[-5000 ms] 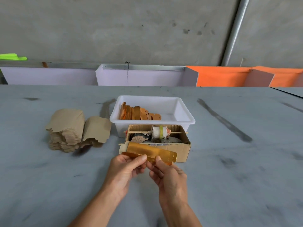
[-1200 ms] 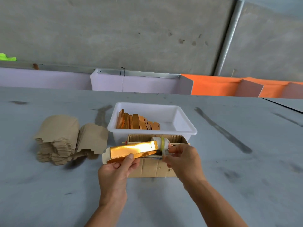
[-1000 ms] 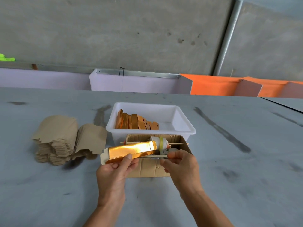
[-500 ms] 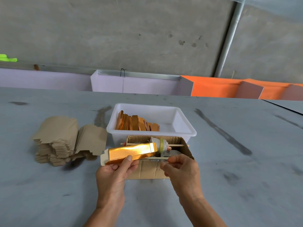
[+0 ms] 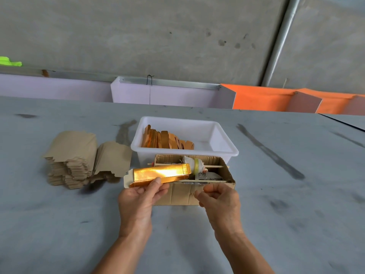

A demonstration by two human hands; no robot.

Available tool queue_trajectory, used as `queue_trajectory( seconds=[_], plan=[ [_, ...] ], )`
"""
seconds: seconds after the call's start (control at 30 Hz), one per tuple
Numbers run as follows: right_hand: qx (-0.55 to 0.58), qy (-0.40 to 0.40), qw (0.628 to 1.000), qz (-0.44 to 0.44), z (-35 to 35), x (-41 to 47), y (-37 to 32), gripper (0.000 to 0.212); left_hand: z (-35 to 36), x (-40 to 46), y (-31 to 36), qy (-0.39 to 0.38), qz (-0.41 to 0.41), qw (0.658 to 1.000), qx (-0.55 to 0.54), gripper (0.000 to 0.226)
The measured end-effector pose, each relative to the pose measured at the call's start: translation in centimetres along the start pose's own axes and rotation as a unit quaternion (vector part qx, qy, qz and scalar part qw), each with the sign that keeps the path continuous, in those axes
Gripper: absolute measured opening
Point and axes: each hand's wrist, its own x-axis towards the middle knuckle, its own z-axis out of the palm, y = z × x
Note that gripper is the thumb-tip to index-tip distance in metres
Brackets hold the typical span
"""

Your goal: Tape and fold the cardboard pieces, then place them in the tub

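Note:
My left hand [image 5: 138,200] grips a folded, shiny gold cardboard piece [image 5: 160,174] and holds it level in front of a small cardboard box [image 5: 183,194]. Inside that box a tape roll [image 5: 194,167] sits on a wooden stick. A clear strip of tape [image 5: 197,179] runs from the roll toward my right hand [image 5: 218,200], which pinches its end just in front of the box. Behind the box stands a white tub [image 5: 227,147] holding several folded gold pieces [image 5: 166,139] lined up on its left side.
A stack of flat brown cardboard blanks [image 5: 73,157] lies on the grey table [image 5: 276,214] to the left of the tub, with one blank [image 5: 112,159] leaning against it. Purple and orange panels run along the table's far edge.
My right hand went from the tape roll back toward me, drawing a strip of tape out over the box's front edge. The left hand has kept the gold piece nearly still.

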Motion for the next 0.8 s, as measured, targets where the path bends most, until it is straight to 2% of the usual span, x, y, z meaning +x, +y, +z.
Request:
queue_trajectory(
  seconds=[0.3, 0.47, 0.67, 0.8],
  plan=[
    [0.013, 0.016, 1.0, 0.009, 0.1, 0.5, 1.0, 0.019, 0.4, -0.6, 0.3, 0.014, -0.019, 1.0, -0.01, 0.011],
    [0.062, -0.038, 0.997, -0.014, -1.1, -1.2, 0.6, 0.016, 0.6, -1.7, 0.4, 0.019, -0.032, 0.999, -0.006, 0.011],
    [0.183, -0.13, 0.972, -0.074, -2.2, -4.4, -1.6, 0.018, 0.9, -3.6, 0.3, -0.005, -0.035, 0.999, 0.005, 0.015],
    [0.191, -0.152, 0.967, -0.076, -2.1, -5.1, -2.0, 0.017, 1.0, -4.9, -0.1, -0.025, -0.046, 0.999, 0.016, 0.012]
  ],
)
